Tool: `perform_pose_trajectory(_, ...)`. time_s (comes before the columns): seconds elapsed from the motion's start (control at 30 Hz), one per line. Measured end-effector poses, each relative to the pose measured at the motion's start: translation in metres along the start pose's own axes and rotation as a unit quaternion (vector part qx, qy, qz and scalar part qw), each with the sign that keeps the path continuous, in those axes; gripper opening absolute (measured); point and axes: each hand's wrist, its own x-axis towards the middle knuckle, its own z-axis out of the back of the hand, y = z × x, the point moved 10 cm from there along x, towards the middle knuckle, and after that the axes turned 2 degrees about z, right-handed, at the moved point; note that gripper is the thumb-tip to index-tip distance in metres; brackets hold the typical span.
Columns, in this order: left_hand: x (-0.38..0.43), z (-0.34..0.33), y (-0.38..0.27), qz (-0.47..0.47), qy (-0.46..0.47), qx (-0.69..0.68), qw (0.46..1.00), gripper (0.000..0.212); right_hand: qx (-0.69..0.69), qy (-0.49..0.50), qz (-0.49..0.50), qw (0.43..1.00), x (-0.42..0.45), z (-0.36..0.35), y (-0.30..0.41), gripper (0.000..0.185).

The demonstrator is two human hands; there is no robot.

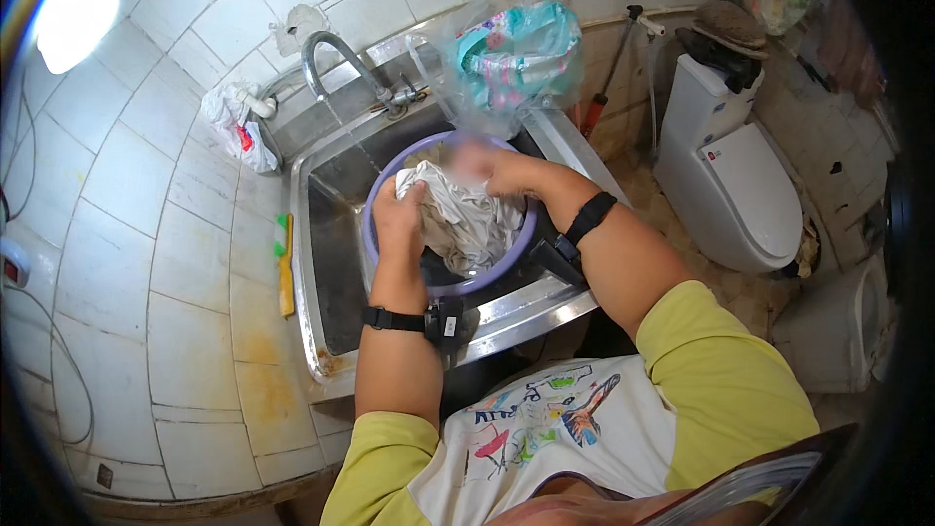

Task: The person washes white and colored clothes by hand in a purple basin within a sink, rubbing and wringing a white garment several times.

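Observation:
A purple plastic basin (482,283) sits in the stainless steel sink (343,340). Wet white and beige cloth (478,223) lies bunched inside it. At the basin's left side, my left hand (398,215) pinches the white fabric with its thumb on top. My right hand (504,168) is over the far right part of the cloth and touches it; a blur covers its fingers, so their grip cannot be made out. A thin stream of water runs from the curved metal faucet (332,40) towards the basin's left rim. Both forearms wear black straps with small devices.
A clear plastic bag with a teal patterned package (518,55) stands behind the basin. On the left ledge are a yellow-handled brush (285,267) and a white plastic bag (237,128). A toilet (752,190) and a bin (825,329) stand at the right.

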Motion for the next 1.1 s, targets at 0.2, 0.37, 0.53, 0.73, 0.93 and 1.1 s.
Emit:
perform_pose_trajectory(0.2,0.004,0.009,-0.002,-0.015,-0.039,-0.075,0.996,0.023,-0.222,0.011,-0.125,0.967,-0.027,0.011,0.029,0.04)
perform_pose_trajectory(0.37,0.013,0.036,-0.008,-0.049,-0.09,-0.146,0.984,0.015,-0.031,-0.305,0.004,0.952,-0.036,0.08,0.052,0.018)
perform_pose_trajectory(0.53,-0.001,0.054,-0.045,-0.155,-0.139,-0.177,0.962,0.016,0.08,-0.458,0.141,0.874,-0.068,0.118,0.097,0.026)
perform_pose_trajectory(0.73,0.015,0.056,-0.011,-0.052,-0.118,-0.11,0.986,0.014,0.011,-0.355,-0.016,0.934,-0.043,0.099,0.053,0.021)
perform_pose_trajectory(0.93,0.012,0.067,-0.02,-0.078,-0.165,-0.055,0.982,0.019,0.158,-0.476,0.067,0.863,-0.059,0.12,0.052,0.02)
perform_pose_trajectory(1.1,0.0,0.065,-0.041,-0.141,-0.194,-0.015,0.971,0.021,0.294,-0.471,0.062,0.829,-0.055,0.114,0.033,0.02)
